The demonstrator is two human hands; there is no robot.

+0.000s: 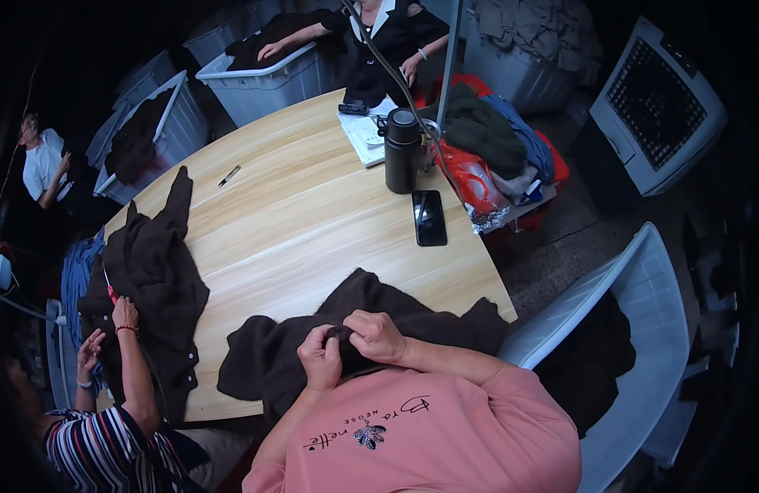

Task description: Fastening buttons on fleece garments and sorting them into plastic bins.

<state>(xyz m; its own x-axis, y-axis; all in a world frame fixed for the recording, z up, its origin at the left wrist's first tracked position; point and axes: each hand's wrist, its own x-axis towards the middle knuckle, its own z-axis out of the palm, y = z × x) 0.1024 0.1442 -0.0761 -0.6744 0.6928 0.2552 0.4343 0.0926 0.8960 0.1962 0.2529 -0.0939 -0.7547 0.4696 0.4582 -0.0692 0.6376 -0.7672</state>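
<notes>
- Close in: dark garment [346, 329] lies on the desk [297, 222] at its near edge, spread out, a fold bunched up at chest height.
- Left hand [320, 358] and right hand [375, 335] each pinch that fold, grip closed on the cloth, thumbs nearly touching.
- Judging progress: one small spot under work; the rest lies untouched.
- Left of it, another person's hand [124, 314] works a second dark garment [153, 271].
- Further back: flask [402, 150], phone [429, 217].

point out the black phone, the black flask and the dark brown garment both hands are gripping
black phone [429, 218]: head view, middle of its screen.
black flask [402, 156]: head view, middle of its body.
dark brown garment [264, 357]: head view, left part lying on the table.
</notes>
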